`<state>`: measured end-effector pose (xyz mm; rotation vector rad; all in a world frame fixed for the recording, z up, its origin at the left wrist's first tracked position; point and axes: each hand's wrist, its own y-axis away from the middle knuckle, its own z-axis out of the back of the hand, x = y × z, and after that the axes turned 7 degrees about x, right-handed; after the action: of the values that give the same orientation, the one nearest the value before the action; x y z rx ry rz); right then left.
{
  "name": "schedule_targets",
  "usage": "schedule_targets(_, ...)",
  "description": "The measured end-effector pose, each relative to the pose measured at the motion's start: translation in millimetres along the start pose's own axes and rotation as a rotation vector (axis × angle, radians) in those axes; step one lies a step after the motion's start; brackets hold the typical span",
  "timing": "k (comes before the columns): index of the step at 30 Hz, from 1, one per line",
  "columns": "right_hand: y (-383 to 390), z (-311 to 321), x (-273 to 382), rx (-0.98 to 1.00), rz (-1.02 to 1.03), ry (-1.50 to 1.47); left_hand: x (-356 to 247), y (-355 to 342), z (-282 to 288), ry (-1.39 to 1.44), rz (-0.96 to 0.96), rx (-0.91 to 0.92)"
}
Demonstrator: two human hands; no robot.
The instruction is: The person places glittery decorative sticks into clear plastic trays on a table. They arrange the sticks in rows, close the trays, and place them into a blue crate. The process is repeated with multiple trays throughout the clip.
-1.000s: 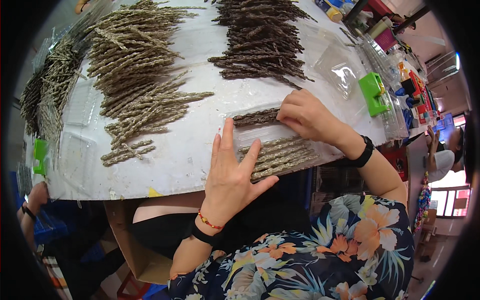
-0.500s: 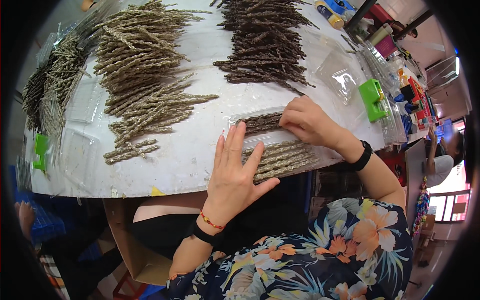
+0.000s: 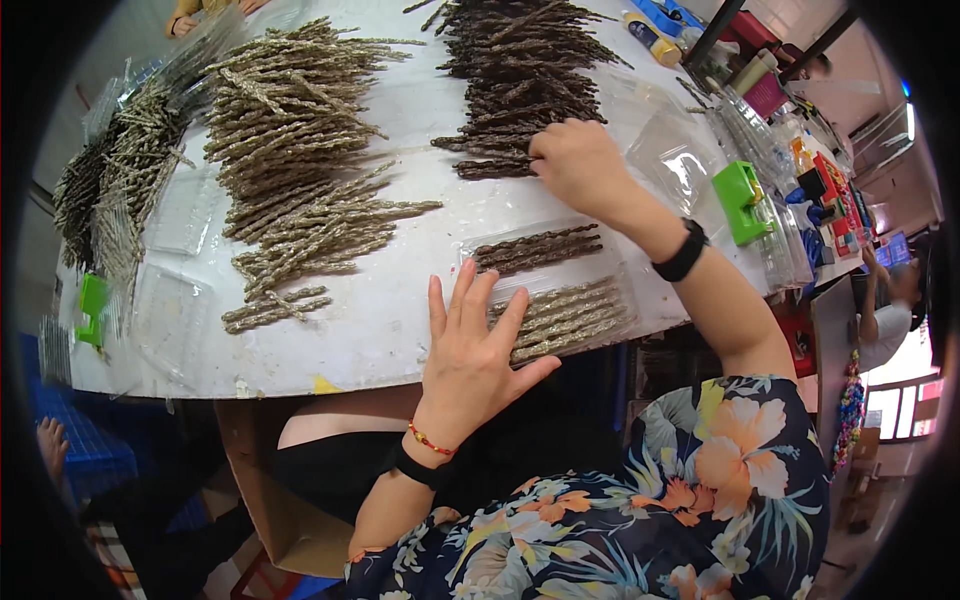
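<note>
My left hand lies with fingers spread on the left side of a clear plastic tray at the table's near edge. Its back compartment holds a row of dark, knobbly sticks; the front one holds several pale, glittery sticks. My right hand is behind the tray at the lower end of a loose heap of dark sticks, its fingers curled among them; what they grip is hidden by the hand.
A big heap of pale sticks lies left, with a bagged bundle beyond. Empty clear trays and green tape dispensers sit at both sides. Co-workers' hands show at top left and lower left; a person works at right.
My right hand has left the tray's dark row and moved up to the dark heap, uncovering that row. My left hand has stayed on the tray, shifting very slightly.
</note>
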<state>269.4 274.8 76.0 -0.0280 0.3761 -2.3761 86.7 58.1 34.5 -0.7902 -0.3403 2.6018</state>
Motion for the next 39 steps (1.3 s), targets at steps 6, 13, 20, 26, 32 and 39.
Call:
schedule_targets(6,54,66,4,0.293,0.064,-0.389,0,3,-2,-0.005,0.048,-0.007)
schedule_targets(13,92,51,11,0.272,0.154,-0.379,1,1,-4,0.014,0.051,0.018)
schedule_targets(20,95,39,23,0.212,0.147,-0.376,2,1,-3,0.01,0.051,0.014)
schedule_targets(26,83,33,14,0.259,0.123,-0.489,1,1,-1,0.0,0.051,0.024)
schedule_targets(32,27,-1,-8,-0.17,0.044,-0.01,3,-1,-3,-0.019,0.033,0.017)
schedule_targets(39,25,29,2,-0.012,-0.153,-0.442,2,0,-2,-0.004,0.038,-0.003)
